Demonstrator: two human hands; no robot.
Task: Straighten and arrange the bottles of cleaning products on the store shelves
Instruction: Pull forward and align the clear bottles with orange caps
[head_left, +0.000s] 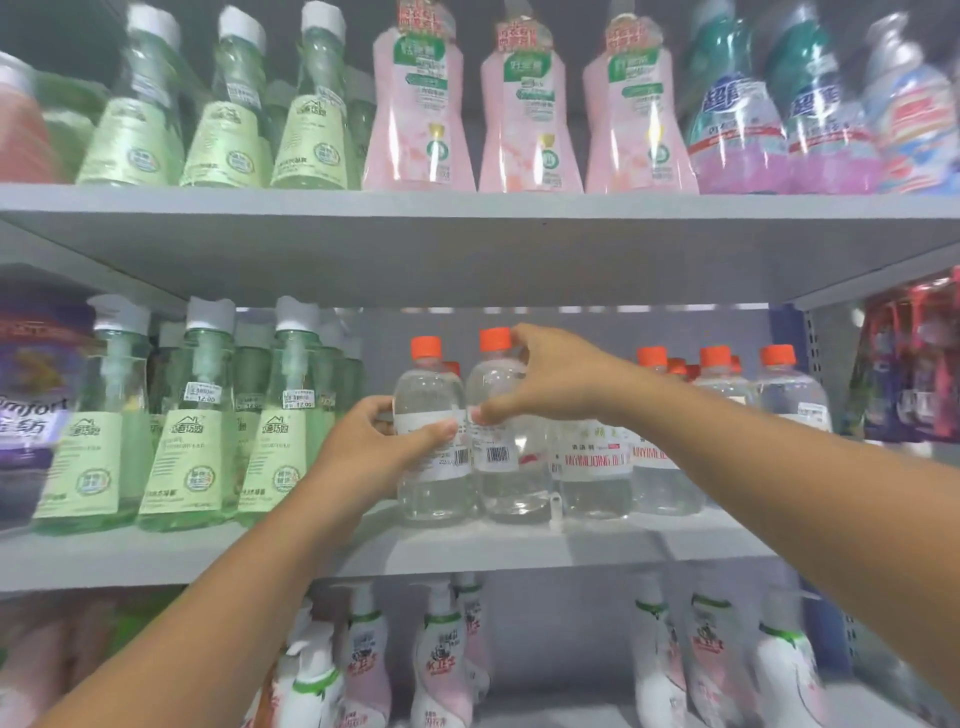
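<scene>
The grey metal store shelves (467, 244) fill the view, and most of what stands on them looks tidy. Above the hands, a row of pale green bottles with white caps (223, 119) and three pink flared bottles (524, 119) face forward in line. Left of the hands, on the same middle shelf, more green pump bottles with white collars (192, 415) stand upright and evenly spaced. Below the hands, the white and pink pouch-like bottles (441, 660) lean at uneven angles and seem yet to be dealt with.

The left hand (374, 447) wraps its fingers and thumb around the label band of a clear plastic bottle with an orange cap (431, 431), at the left end of its row. The right hand (545, 379) holds the neighbouring clear orange-capped bottle (501, 452), thumb low on the body and fingers curled near its cap. Both bottles show barcodes, not fronts, so they probably still need turning. To the right of the hands, the other clear bottles (597, 457) already show red lettering.
</scene>
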